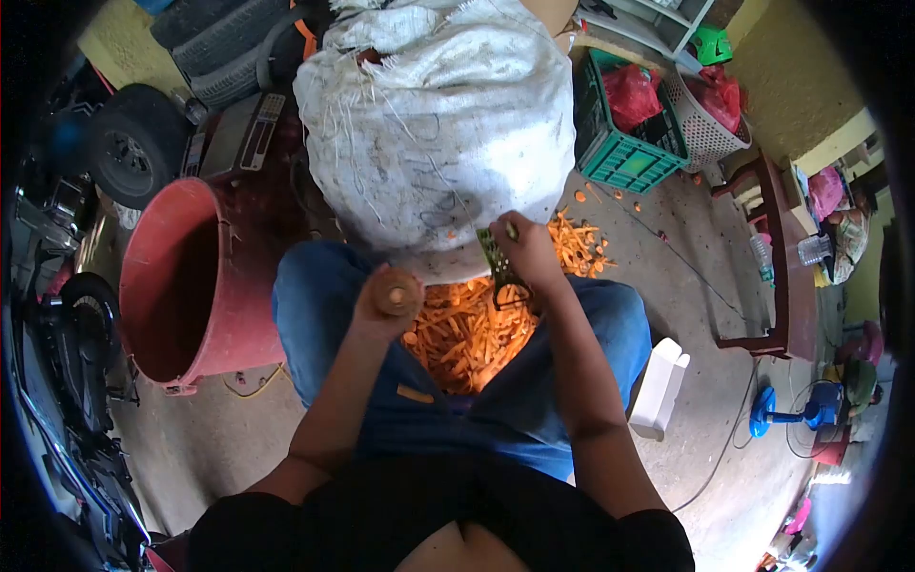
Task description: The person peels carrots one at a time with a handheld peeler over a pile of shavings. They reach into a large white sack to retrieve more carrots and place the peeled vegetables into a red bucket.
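My left hand (372,319) is closed around a carrot (398,293), its round, tan end with an orange centre facing up at me. In my right hand (527,250), the fingers are wrapped round a green-handled peeler (493,255); a dark frame shows at its lower end. The two hands are apart, above my knees, and the peeler is not touching the carrot. Below and between them lies a heap of orange carrot peelings (472,334). One loose orange strip (414,393) rests on my trousers.
A large, full white sack (443,143) stands right in front of me. At left is a deep red bin (243,296). More peelings (577,246) lie on the floor beyond my right knee. A green crate (634,162), a white basket (710,138) and a white box (658,391) are at right.
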Tool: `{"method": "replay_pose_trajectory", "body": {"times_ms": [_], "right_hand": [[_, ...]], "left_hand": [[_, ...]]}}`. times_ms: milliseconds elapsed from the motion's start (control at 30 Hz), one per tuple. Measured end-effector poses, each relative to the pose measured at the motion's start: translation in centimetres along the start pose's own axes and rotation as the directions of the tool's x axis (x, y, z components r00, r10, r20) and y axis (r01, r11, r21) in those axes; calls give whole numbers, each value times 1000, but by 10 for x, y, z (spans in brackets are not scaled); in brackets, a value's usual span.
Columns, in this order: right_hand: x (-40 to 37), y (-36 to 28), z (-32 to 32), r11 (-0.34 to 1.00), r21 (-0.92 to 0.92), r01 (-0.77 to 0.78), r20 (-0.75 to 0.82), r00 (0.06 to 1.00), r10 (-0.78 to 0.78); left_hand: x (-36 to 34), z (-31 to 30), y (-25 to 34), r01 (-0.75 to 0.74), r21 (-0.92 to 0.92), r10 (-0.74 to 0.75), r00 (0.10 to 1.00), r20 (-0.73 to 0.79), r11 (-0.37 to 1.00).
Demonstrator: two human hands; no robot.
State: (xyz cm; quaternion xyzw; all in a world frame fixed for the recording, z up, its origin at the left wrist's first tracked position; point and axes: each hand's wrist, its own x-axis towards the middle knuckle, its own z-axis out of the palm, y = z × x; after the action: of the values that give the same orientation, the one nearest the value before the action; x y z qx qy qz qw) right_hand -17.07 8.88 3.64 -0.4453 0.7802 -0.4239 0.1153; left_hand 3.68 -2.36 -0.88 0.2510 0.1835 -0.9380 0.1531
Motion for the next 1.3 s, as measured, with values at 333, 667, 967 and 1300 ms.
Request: {"method": "replay_pose_trajectory", "body": {"times_ms": [333, 667, 967, 1300], "right_hand": [[1, 23, 7, 499, 839, -219, -133, 806, 577], [-17, -25, 32, 357, 886, -296, 47, 824, 565], [-21, -37, 52, 933, 332, -141, -317, 914, 251], [32, 50, -11, 708, 680, -189, -548, 510, 663]], "left_hand": [[11, 54, -46, -61, 616, 24, 997, 68, 785], [34, 29, -47, 121, 703, -184, 983, 14, 701], [55, 11, -48, 62, 643, -22, 997, -70, 764], [15, 48, -52, 204, 914, -50, 979, -199, 350]]}}
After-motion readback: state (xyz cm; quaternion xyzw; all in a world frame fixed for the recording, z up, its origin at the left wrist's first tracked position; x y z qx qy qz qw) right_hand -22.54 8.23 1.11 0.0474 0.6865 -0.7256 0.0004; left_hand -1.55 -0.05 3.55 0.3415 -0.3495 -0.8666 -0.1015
